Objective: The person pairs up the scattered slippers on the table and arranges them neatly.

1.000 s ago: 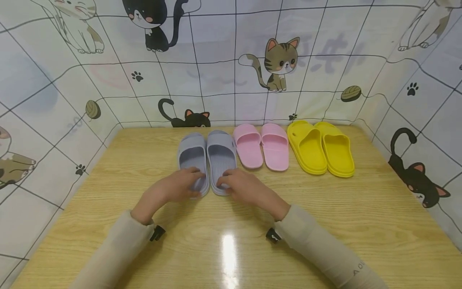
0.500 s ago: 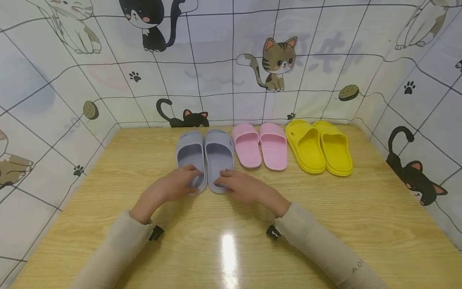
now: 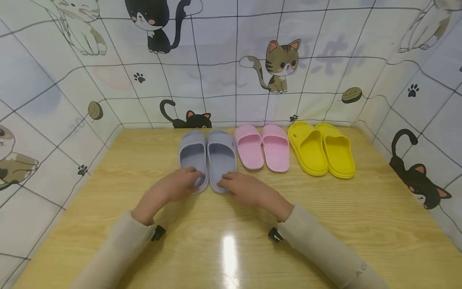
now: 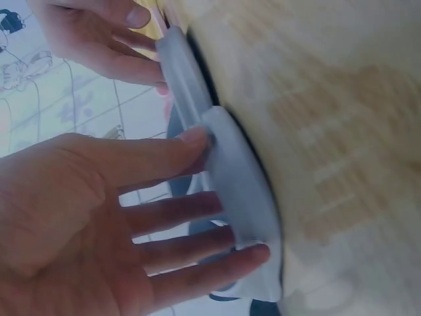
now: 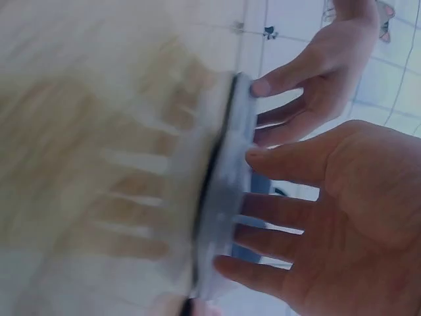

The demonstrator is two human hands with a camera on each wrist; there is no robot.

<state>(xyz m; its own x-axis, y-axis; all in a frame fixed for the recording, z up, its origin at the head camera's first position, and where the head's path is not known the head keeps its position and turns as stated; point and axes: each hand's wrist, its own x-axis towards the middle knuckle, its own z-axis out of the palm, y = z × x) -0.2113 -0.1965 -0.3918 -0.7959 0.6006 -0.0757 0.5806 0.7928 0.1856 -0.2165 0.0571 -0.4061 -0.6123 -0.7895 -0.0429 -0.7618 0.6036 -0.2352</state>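
Note:
Two grey-lavender slide slippers, a left slipper (image 3: 193, 138) and a right slipper (image 3: 221, 138), stand side by side on the wooden table, toes to the wall. My left hand (image 3: 173, 186) is at the left slipper's heel. In the left wrist view its thumb touches the heel edge (image 4: 243, 178) and the other fingers stretch straight along the slipper. At the heel of the right slipper is my right hand (image 3: 249, 188). The right wrist view shows its fingers extended too, with the thumb and fingertips against the heel rim (image 5: 222, 191).
Pink slide slippers (image 3: 276, 156) stand right of the grey pair, with yellow clogs (image 3: 312, 160) farther right. All are near the back wall (image 3: 223, 80), a cat-printed sheet that also runs up both sides. The wooden table (image 3: 306, 212) reflects a bright light near its front.
The grey slippers have shifted slightly toward the back wall, the left one more, so their toes now line up. Both hands stay at the heels. The head view sways a little.

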